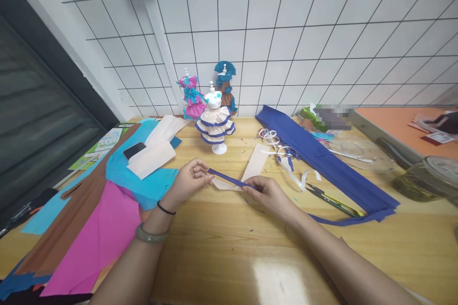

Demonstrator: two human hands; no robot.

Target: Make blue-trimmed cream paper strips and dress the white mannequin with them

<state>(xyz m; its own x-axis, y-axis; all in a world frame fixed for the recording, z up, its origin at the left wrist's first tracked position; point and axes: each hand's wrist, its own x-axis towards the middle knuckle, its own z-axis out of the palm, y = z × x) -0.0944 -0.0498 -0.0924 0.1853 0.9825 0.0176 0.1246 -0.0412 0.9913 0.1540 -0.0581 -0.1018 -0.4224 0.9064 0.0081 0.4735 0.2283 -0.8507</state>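
Observation:
Between my two hands a narrow dark blue crepe paper strip [226,177] is stretched, along the edge of a cream paper strip [222,185]. My left hand [193,178] pinches its left end, thumb against fingers. Farther right, my right hand [263,193] pinches the blue strip too; its other fingers are curled. The cream paper passes behind the right fingers, and a wider cream piece [256,159] lies just beyond them. Behind my hands stands a small dress form [215,126] in a white ruffled dress with blue edging.
Two more dressed forms, pink [193,97] and brown with teal [226,88], stand by the wall. Coloured crepe sheets [107,233] and a phone [134,151] lie left. On the right are a long blue crepe piece [322,155], yellow-handled snips [334,202], curled white strips [286,157] and tape [425,181].

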